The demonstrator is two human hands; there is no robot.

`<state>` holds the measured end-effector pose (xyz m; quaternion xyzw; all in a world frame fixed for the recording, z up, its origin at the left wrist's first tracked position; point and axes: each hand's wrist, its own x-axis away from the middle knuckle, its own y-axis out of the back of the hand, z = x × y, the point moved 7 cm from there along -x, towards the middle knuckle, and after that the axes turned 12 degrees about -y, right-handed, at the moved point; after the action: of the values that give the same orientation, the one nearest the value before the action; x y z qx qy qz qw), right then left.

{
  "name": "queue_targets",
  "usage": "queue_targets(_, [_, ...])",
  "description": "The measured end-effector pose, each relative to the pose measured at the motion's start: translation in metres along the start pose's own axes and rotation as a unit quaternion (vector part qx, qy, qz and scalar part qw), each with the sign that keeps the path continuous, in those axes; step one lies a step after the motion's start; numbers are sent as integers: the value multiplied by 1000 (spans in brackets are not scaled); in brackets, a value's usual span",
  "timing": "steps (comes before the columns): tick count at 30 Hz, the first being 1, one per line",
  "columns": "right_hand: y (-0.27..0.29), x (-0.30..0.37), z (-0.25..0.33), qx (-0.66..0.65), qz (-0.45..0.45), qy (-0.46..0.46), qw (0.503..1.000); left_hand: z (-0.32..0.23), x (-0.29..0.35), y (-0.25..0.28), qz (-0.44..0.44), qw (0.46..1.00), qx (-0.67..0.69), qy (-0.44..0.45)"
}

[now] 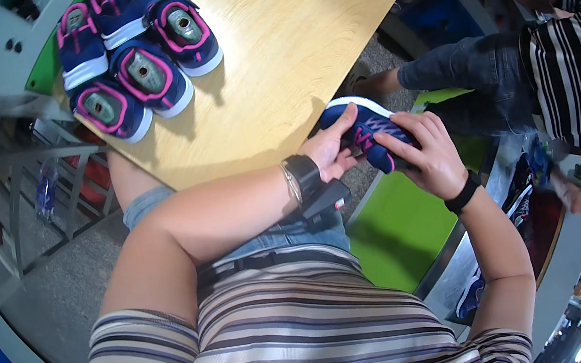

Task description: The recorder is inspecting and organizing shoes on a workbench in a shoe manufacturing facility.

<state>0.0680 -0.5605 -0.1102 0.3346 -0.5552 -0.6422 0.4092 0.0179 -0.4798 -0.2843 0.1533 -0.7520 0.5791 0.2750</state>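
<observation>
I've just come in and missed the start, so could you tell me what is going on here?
A person holds a small navy and pink shoe in both hands, left hand at its white-soled end, right hand over its upper. Five matching shoes sit grouped on the wooden table. Another person in a striped shirt sits nearby.

Both hands [384, 148] grip a navy sneaker [367, 130].

We've got both forearms coming up from the lower edge, bent in toward each other at mid-frame. Our left hand [329, 151] is cupped, thumb raised, a dark band on that wrist. Our right hand [429, 152] has its fingers curled closed, black band on the wrist.
</observation>
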Motion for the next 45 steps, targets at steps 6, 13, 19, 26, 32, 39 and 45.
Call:
queue_targets(6, [-10,48,5,-112,-131,-6,985,-25,54,-19,138,951,-273,-38])
queue_targets(13, [0,42,65,-95,-231,99,963,-104,152,-10,228,811,-470,-263])
queue_targets(19, [5,4,99,-200,-147,107,963,-134,198,13,193,802,-458,-331])
queue_targets(26, [-53,-67,114,-302,-91,-126,941,-156,196,93,79,913,-380,-128])
queue_targets(32, [-55,-81,108,-333,-74,-111,934,-215,220,104,63,801,-507,-312])
queue_targets(39, [-49,-87,111,-310,-111,-129,935,-212,203,85,73,798,-503,-325])
queue_targets(45, [-59,-105,98,-361,-23,-155,919,-226,187,58,119,728,-609,-290])
